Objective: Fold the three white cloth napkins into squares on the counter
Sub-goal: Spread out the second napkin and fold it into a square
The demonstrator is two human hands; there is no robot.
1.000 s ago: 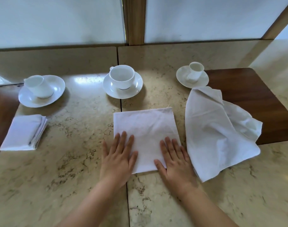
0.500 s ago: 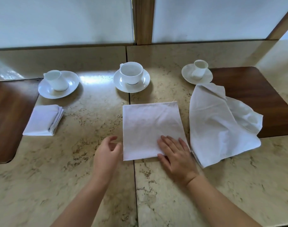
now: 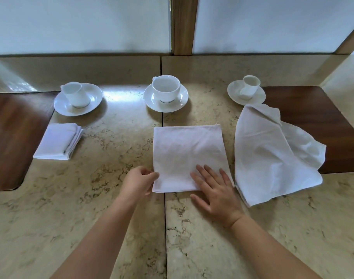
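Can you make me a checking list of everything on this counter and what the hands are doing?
Surface: marble counter with a seam down the middle and dark wood panels at both sides.
Job's things: small folded napkin at left; middle napkin folded flat, still a rectangle; loose napkin at right, unfolded and rumpled.
Clutter: three white cups on saucers along the back.
Hands: left hand pinches the middle napkin's near left corner; right hand rests flat on its near right part.
Cables: nothing seen.
Surroundings: pale panels and a wooden post behind.
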